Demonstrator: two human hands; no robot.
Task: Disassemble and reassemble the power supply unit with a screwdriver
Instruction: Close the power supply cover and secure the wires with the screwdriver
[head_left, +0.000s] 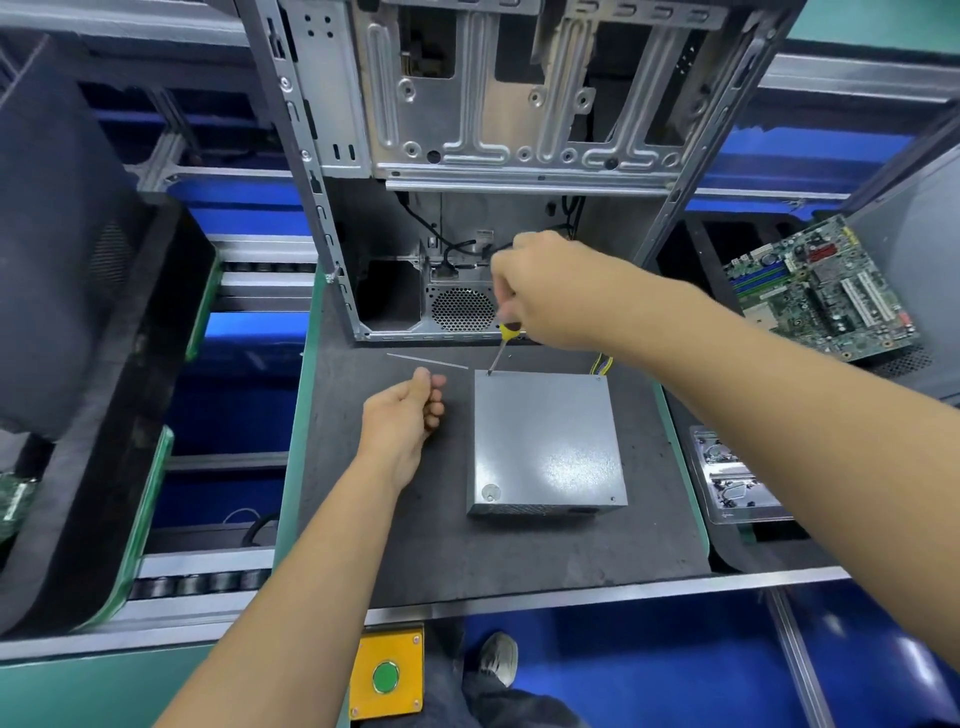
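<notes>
An electronics assembly or repair line in a factory. A dark foam-topped worktop (395, 530) sits in a green-edged frame, with roller conveyor tracks (197, 582) at 8 o'clock. An opened metal computer case (467, 104) stands at 12 o'clock, a bare motherboard (826, 291) lies at 3 o'clock, and a yellow box with a green push-button (385, 675) hangs at 6 o'clock.

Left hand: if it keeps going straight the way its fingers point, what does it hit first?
Probably the thin rod lying on the mat, just beyond the left hand. Past that, the open computer case. The power supply unit sits off to the side, out of that line. Height above the mat is unclear.
</notes>
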